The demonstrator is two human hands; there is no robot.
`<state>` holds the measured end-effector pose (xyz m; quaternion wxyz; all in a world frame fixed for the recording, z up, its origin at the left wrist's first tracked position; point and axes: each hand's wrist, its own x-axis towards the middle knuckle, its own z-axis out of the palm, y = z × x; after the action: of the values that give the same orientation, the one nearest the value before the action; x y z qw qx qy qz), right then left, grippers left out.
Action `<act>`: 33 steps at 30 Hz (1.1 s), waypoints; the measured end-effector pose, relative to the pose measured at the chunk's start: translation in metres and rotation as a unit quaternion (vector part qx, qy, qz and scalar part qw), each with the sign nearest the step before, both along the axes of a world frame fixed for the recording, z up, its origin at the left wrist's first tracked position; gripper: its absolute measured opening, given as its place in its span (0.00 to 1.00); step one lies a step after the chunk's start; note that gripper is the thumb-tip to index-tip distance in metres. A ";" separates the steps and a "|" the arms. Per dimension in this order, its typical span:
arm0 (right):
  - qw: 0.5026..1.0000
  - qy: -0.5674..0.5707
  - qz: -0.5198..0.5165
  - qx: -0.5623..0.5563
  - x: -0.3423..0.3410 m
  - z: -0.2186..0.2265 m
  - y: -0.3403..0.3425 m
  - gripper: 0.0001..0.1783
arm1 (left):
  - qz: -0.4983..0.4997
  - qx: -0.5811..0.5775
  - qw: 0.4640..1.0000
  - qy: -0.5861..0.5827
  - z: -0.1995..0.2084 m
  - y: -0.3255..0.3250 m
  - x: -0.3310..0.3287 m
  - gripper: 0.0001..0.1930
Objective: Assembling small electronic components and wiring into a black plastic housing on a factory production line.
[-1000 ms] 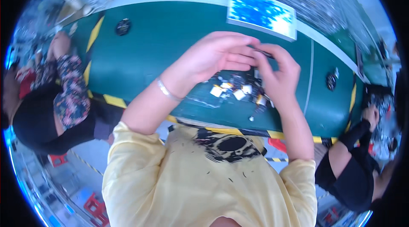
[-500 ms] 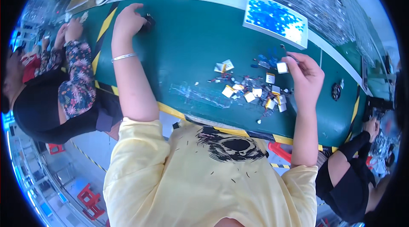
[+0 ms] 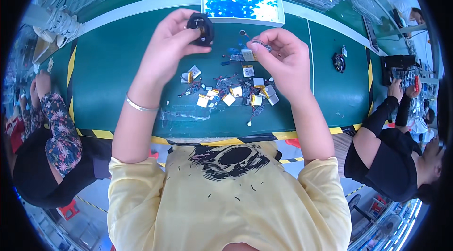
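My left hand [image 3: 173, 39] is closed around a black round plastic housing [image 3: 205, 33], its hollow inner side showing, with the thumb pressed into it. To the right, my right hand [image 3: 284, 60] pinches a small circuit board [image 3: 262, 45] between thumb and fingertips. A silver pouch battery [image 3: 248, 55] hangs below the fingers, and a small round part on a wire [image 3: 242, 33] sticks out beyond them. The two hands are apart, above the green table. Nearer to me lies a loose pile of silver and yellow-taped pouch batteries [image 3: 230, 99], with wires and small circuit boards among them.
A white box [image 3: 284, 19] of small blue parts stands beyond my hands. On the right lies another black round housing [image 3: 338, 62]. Clear plastic film [image 3: 186, 113] rests near the striped front edge [image 3: 222, 142]. Co-workers sit on both sides, a floral sleeve [image 3: 61, 123] at left.
My left hand has come from the far left to the middle, bringing the black housing. My right hand still holds the board and battery, now closer to the left hand. The whole view has swung.
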<state>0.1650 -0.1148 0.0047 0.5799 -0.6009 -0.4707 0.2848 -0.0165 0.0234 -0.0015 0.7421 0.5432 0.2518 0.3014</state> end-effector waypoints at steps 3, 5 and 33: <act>0.998 0.030 0.030 0.049 -0.005 0.000 0.001 0.06 | -0.022 -0.055 0.998 -0.017 -0.003 -0.017 0.012 0.12; 0.998 0.022 0.032 0.054 -0.005 -0.002 0.001 0.05 | -0.011 -0.046 0.999 -0.006 -0.006 -0.027 0.019 0.10; 0.987 -0.158 0.008 0.015 -0.008 -0.008 0.005 0.08 | -0.015 0.154 0.985 0.073 -0.017 -0.041 0.025 0.13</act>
<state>0.1565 -0.1095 -0.0031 0.5048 -0.6261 -0.5652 0.1835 0.0084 -0.0173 -0.0190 0.6337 0.6752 0.2479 0.2846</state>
